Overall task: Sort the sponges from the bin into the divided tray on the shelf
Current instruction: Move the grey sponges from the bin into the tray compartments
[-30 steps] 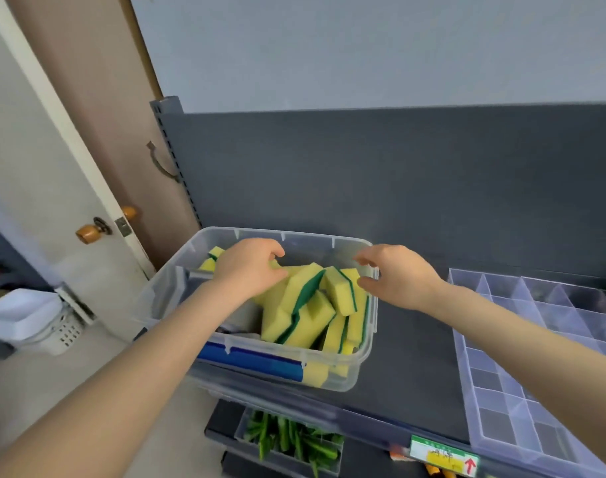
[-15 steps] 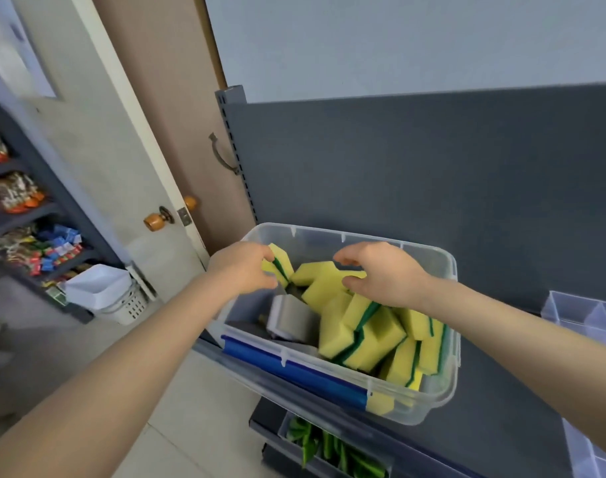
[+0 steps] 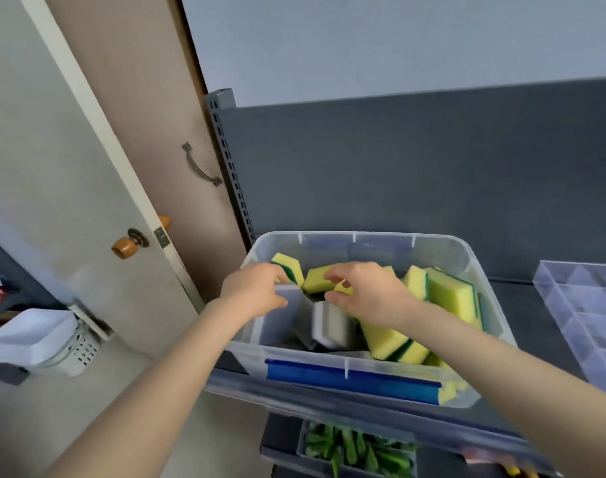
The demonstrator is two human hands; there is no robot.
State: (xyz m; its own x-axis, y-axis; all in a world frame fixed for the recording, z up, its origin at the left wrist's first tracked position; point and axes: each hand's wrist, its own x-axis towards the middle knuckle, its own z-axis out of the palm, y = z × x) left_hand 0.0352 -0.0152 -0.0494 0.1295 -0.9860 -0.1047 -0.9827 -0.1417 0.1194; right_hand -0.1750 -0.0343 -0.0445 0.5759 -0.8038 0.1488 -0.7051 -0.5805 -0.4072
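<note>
A clear plastic bin [image 3: 363, 237] with a blue front handle stands on the dark shelf. It holds several yellow-and-green sponges [image 3: 449, 298] and grey-and-white sponges [image 3: 330, 324]. My left hand [image 3: 256, 293] is at the bin's left side and grips the top edge of an upright grey sponge [image 3: 282, 320], thumb on its face. My right hand [image 3: 370, 296] hovers over the middle of the bin with its fingers curved. Its thumb and forefinger are apart above a yellow sponge [image 3: 315, 282], holding nothing that I can see. The clear divided tray [image 3: 577, 305] lies at the right edge.
The grey shelf back panel [image 3: 415, 167] rises behind the bin. A door with a brown knob [image 3: 125, 246] stands at the left. A white basket [image 3: 35, 339] sits on the floor. A lower tray of green items [image 3: 356, 450] is under the shelf.
My left hand has left the yellow sponge at the bin's back left and now grips a grey sponge. My right hand has dropped lower over the bin's middle. The view has moved closer.
</note>
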